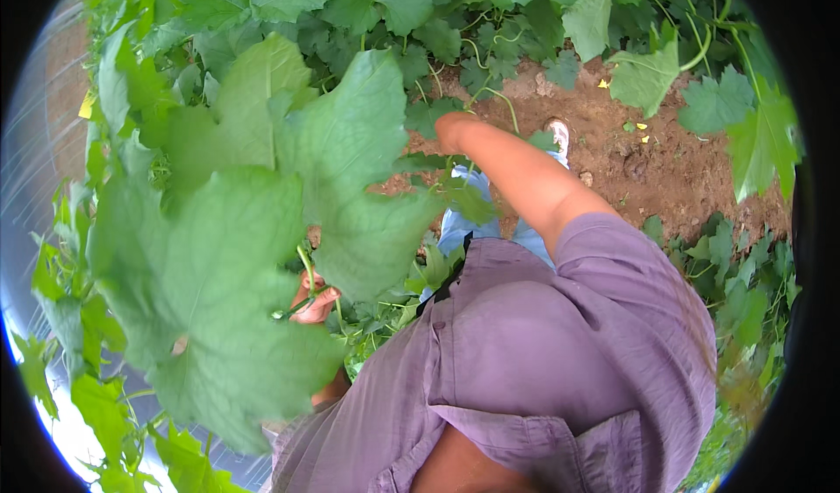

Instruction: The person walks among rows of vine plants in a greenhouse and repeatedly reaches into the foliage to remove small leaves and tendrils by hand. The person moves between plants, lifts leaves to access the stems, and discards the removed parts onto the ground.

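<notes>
My left hand [315,299] is left of my torso, its thumb and fingers pinched on a green vine stem [306,260]. Large lobed leaves [216,283] spread over and around it and hide much of the hand and forearm. My right arm reaches out in front of me. My right hand [451,131] is bent down at the wrist among leaves and thin tendrils, and its fingers are hidden, so whatever it touches cannot be seen.
Bare brown soil [656,165] with small yellow petals lies at the right. Dense vine foliage [407,1] runs across the top, with more at the lower right. Along the left edge is translucent plastic sheeting [39,132]. One shoe [558,135] stands on the soil.
</notes>
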Tool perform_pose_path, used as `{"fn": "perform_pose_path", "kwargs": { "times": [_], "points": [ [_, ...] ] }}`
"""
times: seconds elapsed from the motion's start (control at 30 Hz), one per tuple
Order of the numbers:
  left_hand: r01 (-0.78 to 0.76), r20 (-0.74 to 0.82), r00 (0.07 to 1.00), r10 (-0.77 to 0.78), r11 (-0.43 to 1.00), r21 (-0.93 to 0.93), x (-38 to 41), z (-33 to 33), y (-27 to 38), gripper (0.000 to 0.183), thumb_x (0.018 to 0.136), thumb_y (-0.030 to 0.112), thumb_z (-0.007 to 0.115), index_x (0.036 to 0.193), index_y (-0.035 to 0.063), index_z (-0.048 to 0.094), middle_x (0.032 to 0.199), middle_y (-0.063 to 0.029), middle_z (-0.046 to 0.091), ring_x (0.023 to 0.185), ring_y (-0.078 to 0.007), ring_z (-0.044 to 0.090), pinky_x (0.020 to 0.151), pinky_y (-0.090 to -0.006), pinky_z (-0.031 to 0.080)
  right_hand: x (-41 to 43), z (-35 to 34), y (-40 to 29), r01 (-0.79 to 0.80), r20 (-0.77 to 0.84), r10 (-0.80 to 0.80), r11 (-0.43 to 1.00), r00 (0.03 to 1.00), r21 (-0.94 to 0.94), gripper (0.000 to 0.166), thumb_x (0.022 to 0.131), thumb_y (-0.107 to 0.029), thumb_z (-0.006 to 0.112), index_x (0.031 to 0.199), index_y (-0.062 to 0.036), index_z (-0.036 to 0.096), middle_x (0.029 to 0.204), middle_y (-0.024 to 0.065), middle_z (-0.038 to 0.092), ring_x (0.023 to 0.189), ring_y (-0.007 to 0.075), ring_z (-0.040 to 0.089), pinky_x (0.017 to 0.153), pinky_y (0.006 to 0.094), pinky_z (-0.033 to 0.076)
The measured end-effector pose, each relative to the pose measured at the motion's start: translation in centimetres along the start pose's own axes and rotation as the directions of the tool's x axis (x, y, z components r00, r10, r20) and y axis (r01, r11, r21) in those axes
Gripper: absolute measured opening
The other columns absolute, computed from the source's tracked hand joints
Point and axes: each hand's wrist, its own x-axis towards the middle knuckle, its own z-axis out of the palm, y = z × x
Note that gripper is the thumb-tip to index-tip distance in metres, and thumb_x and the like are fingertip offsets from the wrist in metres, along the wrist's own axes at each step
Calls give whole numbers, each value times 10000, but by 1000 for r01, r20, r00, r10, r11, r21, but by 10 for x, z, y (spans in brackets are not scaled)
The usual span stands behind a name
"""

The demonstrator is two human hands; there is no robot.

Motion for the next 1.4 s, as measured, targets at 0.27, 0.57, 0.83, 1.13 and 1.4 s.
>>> {"fn": "perform_pose_path", "kwargs": {
  "times": [0.27,0.57,0.83,1.13,1.4],
  "points": [
    [35,208,977,-38,999,17,29,21,3,311,802,204,647,1035,35,529,914,-112,594,824,-253,577,750,-363,456,-28,58,68,-134,-329,146,989,933,60,247,819,-207,563,988,-51,653,1022,168,644,925,366,618,775,421,499],
    [-181,449,890,77,964,194,72,57,53,320,933,226,502,1159,11,574,947,-43,609,857,-120,556,823,-277,438,-191,45,-63,245,-681,-158,969,715,33,194,886,-258,507,992,-134,611,926,112,643,837,275,625,707,398,488],
    [-637,536,650,538,771,-1,56,56,77,354,931,261,506,1193,24,540,1050,-52,586,968,-162,533,867,-320,432,-280,7,-205,807,-896,-276,575,348,136,381,848,-108,549,1214,-20,493,1185,130,550,1070,220,523,905,325,406],
    [-442,466,658,592,804,-398,45,31,55,346,945,291,488,1136,17,579,1089,-73,591,1064,-183,500,925,-335,397,-277,21,-206,607,-755,-615,696,227,-384,610,763,-64,602,1333,-136,397,1145,154,528,954,254,585,808,337,463],
    [-666,798,437,415,746,-23,3,66,93,387,942,372,469,1039,35,631,1066,-57,606,1075,-182,501,972,-332,350,-284,3,-194,593,-627,-705,673,333,-442,142,813,-77,551,941,-62,610,1016,86,579,815,252,592,769,348,475]
  ]
}}
